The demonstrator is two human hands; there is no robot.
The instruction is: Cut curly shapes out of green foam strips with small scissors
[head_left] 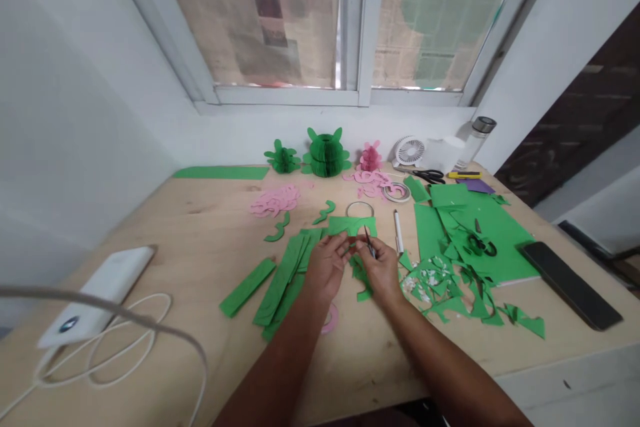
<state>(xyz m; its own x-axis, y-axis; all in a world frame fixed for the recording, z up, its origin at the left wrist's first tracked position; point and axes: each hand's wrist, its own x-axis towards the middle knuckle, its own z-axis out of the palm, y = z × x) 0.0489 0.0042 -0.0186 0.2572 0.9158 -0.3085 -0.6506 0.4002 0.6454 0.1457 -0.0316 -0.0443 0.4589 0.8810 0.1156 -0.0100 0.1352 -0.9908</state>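
My left hand (327, 263) is in the middle of the table, fingertips pinched at the lower edge of a green paper piece (345, 223) with curved lines on it. Close on its right, my right hand (384, 273) is closed around small dark scissors (369, 240), tips pointing up at the paper. My fingers hide most of the handles. Below the right hand lies a cut green scrap (364, 293). Long green strips (280, 280) are stacked beside my left forearm, and wavy green cutouts (325, 212) lie beyond it.
Pink cutouts (277, 200) and a tape roll (396, 192) lie farther back. Honeycomb paper figures (327, 155) and a small fan (410, 150) stand by the wall. Rightward are a pen (398, 230), green scraps (445, 287) and a phone (570, 283); a cabled power bank (100, 293) is left.
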